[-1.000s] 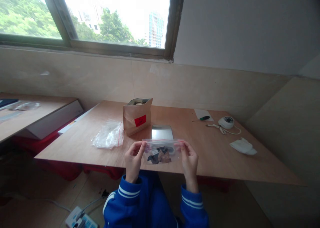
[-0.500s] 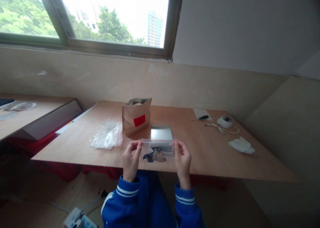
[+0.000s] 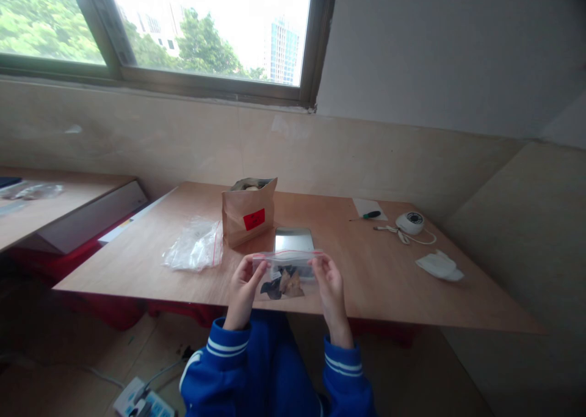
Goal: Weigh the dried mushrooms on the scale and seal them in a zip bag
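Note:
I hold a small clear zip bag [image 3: 286, 275] with dark and brown dried pieces inside, just above the near edge of the wooden table [image 3: 366, 282]. My left hand [image 3: 242, 289] pinches the bag's left top corner. My right hand [image 3: 327, 282] pinches its right top corner. Both hands are closed on the bag's red-lined zip edge. Right behind the bag sits a small silver scale [image 3: 294, 241]. A brown paper bag [image 3: 248, 210] with a red label stands open behind that.
A pile of empty clear zip bags [image 3: 195, 252] lies left of the paper bag. At the far right are a screwdriver [image 3: 370, 215] on paper, a white round device [image 3: 409, 223] with a cord, and a white cloth [image 3: 439, 266]. A power strip [image 3: 144, 403] lies on the floor.
My hands have come a little closer together on the bag's top edge and drifted slightly left. The table items have not moved.

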`<state>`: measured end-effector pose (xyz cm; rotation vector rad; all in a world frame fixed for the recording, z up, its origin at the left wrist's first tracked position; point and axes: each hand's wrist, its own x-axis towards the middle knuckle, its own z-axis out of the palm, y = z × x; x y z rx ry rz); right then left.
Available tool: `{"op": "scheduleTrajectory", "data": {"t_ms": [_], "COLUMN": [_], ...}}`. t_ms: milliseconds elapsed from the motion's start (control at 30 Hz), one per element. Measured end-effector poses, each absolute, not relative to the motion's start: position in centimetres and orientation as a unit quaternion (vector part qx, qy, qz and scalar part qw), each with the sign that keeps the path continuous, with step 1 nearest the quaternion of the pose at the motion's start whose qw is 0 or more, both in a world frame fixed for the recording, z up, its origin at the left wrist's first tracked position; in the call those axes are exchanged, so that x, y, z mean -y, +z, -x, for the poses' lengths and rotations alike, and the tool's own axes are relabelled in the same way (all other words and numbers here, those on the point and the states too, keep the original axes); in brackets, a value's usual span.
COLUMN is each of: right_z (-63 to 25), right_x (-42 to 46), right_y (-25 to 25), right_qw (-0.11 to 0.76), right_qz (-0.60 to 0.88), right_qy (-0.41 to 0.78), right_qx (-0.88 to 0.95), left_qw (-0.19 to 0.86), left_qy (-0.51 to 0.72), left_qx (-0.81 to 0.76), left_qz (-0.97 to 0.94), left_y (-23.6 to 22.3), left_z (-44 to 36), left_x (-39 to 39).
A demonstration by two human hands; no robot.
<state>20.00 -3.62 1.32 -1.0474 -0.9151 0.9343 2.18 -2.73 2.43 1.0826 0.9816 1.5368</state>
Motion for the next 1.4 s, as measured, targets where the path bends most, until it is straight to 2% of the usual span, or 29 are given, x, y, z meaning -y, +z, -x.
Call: {"op": "scheduleTrajectory", "data": {"t_ms": [367, 700, 933, 1167, 1400], "right_z": [-19.9, -19.6, -19.7, -19.6, -19.1], "right_x": [3.8, 4.2, 4.3, 4.6, 4.6], "right_y": [1.5, 2.1, 2.3, 2.3, 2.9], "right_qw": [0.641, 0.663, 0.687, 0.638, 0.605], "right_qz": [0.488, 0.489, 0.486, 0.437, 0.424], "right_qy": [0.421, 0.384, 0.388, 0.485, 0.485], "right_qx": [0.416, 0.417, 0.377, 0.408, 0.468], "left_qw": [0.467, 0.474, 0.475, 0.576, 0.538], "left_qy": [0.621, 0.593, 0.604, 0.596, 0.561], "left_qx": [-0.424, -0.480, -0.463, -0.389, -0.421], "left_qz": [-0.466, -0.440, -0.442, -0.402, -0.469], "left_y": [1.7, 3.5, 3.6, 3.3, 3.9], "left_z": [-1.5, -1.0, -1.7, -2.3, -2.5], "left_x": [2.4, 2.9, 3.1, 3.5, 3.7]}}
